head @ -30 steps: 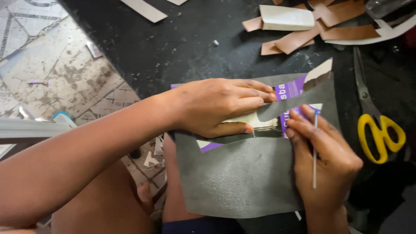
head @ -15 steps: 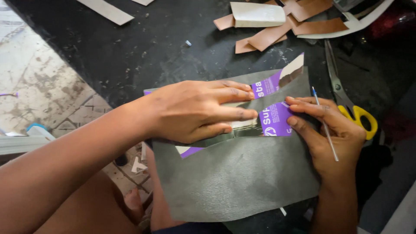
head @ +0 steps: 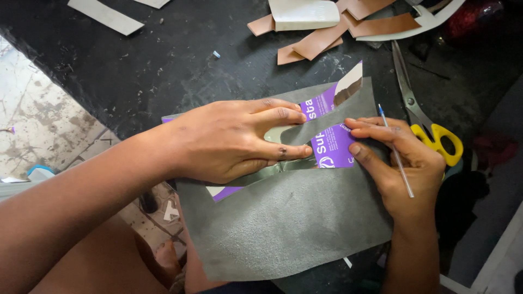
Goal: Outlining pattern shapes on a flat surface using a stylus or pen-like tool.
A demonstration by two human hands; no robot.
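Black, dusty worktable (head: 163,65), scattered with offcuts, edge running over a worn tiled floor (head: 49,125).

On that table, nearest the body: large sheet of soft grey material (head: 289,228), lying flat, one corner hanging past the table edge.

On top of the grey sheet, toward its upper part: purple-and-white printed card template (head: 332,147), V-shaped, pressed flat.

Left hand (head: 229,141) spread palm-down over the template's left half, fingers extended, gripping nothing, only pinning.

Right hand (head: 403,163) at the template's right edge, fingertips pressing the card, thin blue-tipped pen (head: 396,152) loosely pinched between the fingers.

Right of the grey sheet: yellow-handled scissors (head: 430,130), lying untouched.

Beyond the sheet, at the table's far side: brown leather strips (head: 327,38) and white folded piece (head: 302,13).
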